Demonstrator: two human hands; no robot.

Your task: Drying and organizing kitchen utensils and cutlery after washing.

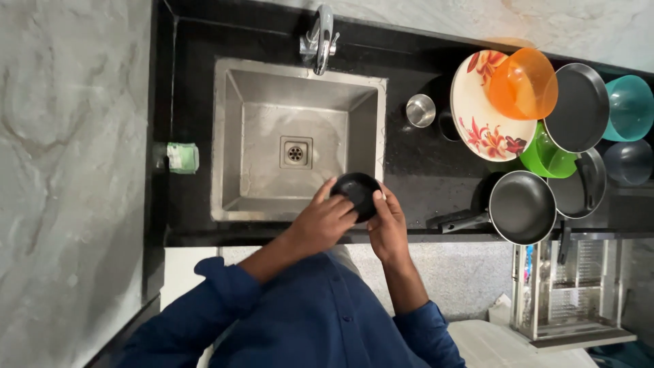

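Black stone counter (pixel 415 174), seen from straight overhead; steel sink (pixel 228 136) set into it, basin dry-looking and bare, drain at centre. Tap (pixel 320 37) at the far rim, no water visible from it.

Both hands meet over the near right corner of the sink. Between them: a small black bowl (pixel 357 191), held just above the sink's rim. Left hand (pixel 325 221) wraps the bowl's near left side, fingers curled around the edge. Right hand (pixel 388 221) clasps the right side, fingertips on the rim. Blue sleeves pushed up both forearms.

Step in hand, as judged: handling or rubbing the bowl at the sink, likely washing, though no sponge or suds can be made out. Next move calls for a steady two-handed grip and a clear way to tap or counter.

Right of the sink: steel cup (pixel 420 110), flowered plate (pixel 477 116) with an orange bowl (pixel 524 82) on it, green bowl (pixel 545 157), teal bowl (pixel 630 105), dark pans (pixel 521 204) stacked close. Wire rack (pixel 572 286) below those. Left of the sink: small green soap-like block (pixel 182 157).

Hard to make out: the bowl's inside, whether wet or soiled. Palms hidden behind the bowl. Rack cut off at the lower right.
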